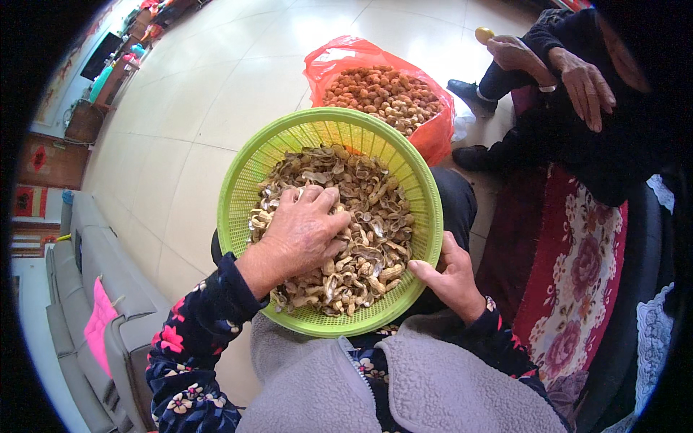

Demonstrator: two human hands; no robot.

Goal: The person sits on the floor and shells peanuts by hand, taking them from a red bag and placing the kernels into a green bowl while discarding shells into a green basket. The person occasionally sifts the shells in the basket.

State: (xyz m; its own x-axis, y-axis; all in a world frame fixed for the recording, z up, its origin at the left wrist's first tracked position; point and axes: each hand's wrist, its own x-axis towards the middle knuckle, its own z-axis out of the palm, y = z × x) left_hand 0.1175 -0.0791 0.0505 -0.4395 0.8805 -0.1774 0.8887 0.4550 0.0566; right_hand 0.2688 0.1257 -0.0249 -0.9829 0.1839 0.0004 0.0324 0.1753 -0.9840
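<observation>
A green plastic mesh basket (pixel 236 216) rests on my lap, holding a heap of peanut shells (pixel 373 224) with whole peanuts among them. My left hand (pixel 308 230) lies palm down on the left part of the heap, its fingers bent into the shells. The fingertips are partly hidden, so I cannot see whether anything is between them. At the basket's lower right, my right hand (pixel 452 273) grips the rim with the thumb on top and the fingers outside. Beyond the far rim stands an open red plastic bag (pixel 433 143) full of unshelled peanuts (pixel 384 94), some reddish, some paler.
A seated person's hand (pixel 584 84) rests at the right; their other hand (pixel 514 54) is beside a small yellowish round object (pixel 484 35). Their shoes (pixel 471 158) are near the bag. A floral cloth (pixel 574 292) covers the seat at right. A grey sofa (pixel 108 254) stands left on the tiled floor (pixel 178 162).
</observation>
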